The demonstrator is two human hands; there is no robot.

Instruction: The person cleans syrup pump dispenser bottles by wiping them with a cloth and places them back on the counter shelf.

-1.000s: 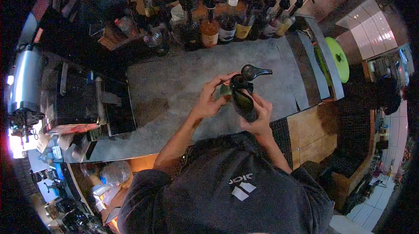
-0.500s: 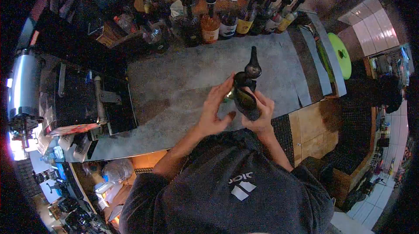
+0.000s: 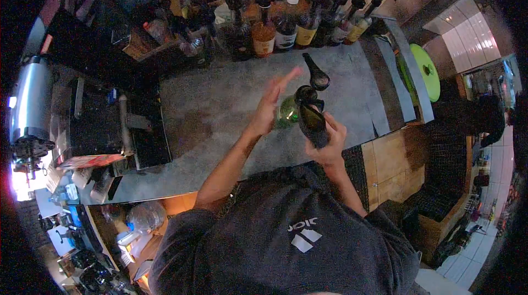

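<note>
My right hand [image 3: 329, 144] is closed around a dark pitcher-like vessel [image 3: 312, 125], tilted so its oval opening faces up. Just beyond its upper end are a dark round piece [image 3: 306, 95] and a black tapered piece with a rounded end [image 3: 318, 78]; whether these join the vessel, I cannot tell. A green glass object [image 3: 287, 112] shows to the left of the vessel, partly hidden by it. My left hand [image 3: 269, 107] is open and slightly blurred, its fingers stretched out beside the green glass, holding nothing.
Several pump-top bottles [image 3: 264, 38] line the back of the grey counter [image 3: 220, 102]. A green lid [image 3: 424, 72] stands at the right end. To the left are a dark machine [image 3: 91, 122] and a silver cylinder [image 3: 34, 100]. A clear plastic jug [image 3: 147, 215] sits below the counter.
My left hand has drawn away from the vessel, up and to the left, uncovering the green glass. The black tapered piece has shifted slightly. My right hand keeps its hold.
</note>
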